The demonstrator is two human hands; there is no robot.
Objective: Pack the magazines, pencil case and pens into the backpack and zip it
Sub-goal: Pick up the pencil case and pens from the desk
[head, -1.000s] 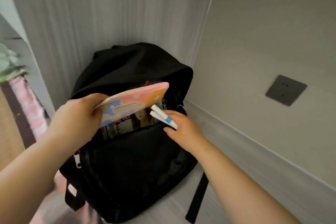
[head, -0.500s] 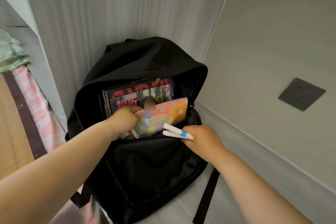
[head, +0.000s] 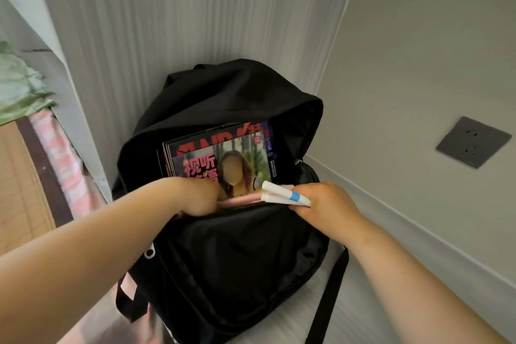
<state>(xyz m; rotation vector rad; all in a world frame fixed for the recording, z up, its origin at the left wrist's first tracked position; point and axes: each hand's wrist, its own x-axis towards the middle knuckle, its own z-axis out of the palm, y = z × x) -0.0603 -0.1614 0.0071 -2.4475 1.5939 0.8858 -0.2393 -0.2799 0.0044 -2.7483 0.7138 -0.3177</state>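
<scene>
A black backpack (head: 223, 260) stands open against the wall corner. Several magazines (head: 223, 153) stand upright inside its main compartment, their covers showing. My left hand (head: 201, 198) reaches into the opening and grips the pink pencil case (head: 243, 200), which has sunk almost out of sight in front of the magazines; only its top edge shows. My right hand (head: 324, 204) holds two white pens (head: 282, 194), one with a blue band, at the right rim of the opening, tips pointing left over the pencil case.
The backpack's unzipped front flap sags toward me, with a zipper pull (head: 149, 253) at its left side and a strap (head: 326, 299) trailing on the pale surface at right. A dark wall socket (head: 473, 142) is on the right wall. Pink and green bedding (head: 55, 153) lies at left.
My left hand has pushed the pencil case from above the opening down into the backpack until only its edge shows. My right hand with the pens has stayed at the rim.
</scene>
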